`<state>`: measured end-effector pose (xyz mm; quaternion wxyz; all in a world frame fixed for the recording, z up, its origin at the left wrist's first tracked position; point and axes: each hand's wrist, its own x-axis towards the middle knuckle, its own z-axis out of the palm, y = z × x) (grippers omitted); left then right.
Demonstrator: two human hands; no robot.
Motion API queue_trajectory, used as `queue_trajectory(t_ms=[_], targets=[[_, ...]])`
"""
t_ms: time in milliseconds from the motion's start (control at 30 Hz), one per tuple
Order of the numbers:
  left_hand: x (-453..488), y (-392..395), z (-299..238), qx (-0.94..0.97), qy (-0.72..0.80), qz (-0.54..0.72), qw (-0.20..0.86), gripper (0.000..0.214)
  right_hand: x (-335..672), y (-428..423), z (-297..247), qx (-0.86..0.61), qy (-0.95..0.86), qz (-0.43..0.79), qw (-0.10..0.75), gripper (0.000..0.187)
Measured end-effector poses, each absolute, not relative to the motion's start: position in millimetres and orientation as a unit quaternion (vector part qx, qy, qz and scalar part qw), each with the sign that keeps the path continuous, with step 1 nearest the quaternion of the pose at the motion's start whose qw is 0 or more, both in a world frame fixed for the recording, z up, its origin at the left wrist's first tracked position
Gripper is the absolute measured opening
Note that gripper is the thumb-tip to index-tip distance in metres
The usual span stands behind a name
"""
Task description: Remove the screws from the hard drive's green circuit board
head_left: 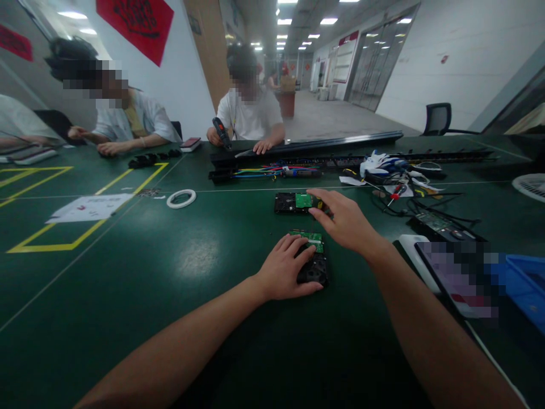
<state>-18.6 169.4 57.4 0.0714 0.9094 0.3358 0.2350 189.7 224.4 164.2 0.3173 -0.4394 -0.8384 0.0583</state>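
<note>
Two black modules with green circuit boards lie on the green table, one behind the other. My left hand [284,268] rests over the near module [317,266], its fingers bent across the left side and the thumb along the lower edge. Part of that module is covered by the hand. At the right end of the far module [285,203], my right hand [343,220] holds on with thumb and fingers. That end is partly hidden behind the fingertips.
A white ring [181,199] and a paper sheet [89,208] lie left. Cables and blue-white gloves [383,165] lie right, near a phone-like device [451,278] and blue bin [528,278]. Across the table, a person holds a power screwdriver [221,132] beside long black strips [332,146].
</note>
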Motion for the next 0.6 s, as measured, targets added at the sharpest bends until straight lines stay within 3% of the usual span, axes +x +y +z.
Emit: queue_trajectory(t_ms=[133, 600], targets=[[-18.3, 170.3, 56.3, 0.909, 0.335, 0.236, 0.072, 0.088, 187.0, 222.2, 166.7, -0.425, -0.825, 0.105, 0.357, 0.039], [-17.8, 170.1, 57.7, 0.909, 0.335, 0.237, 0.073, 0.088, 176.3, 247.8, 137.5, -0.324, -0.601, 0.499, 0.535, 0.028]])
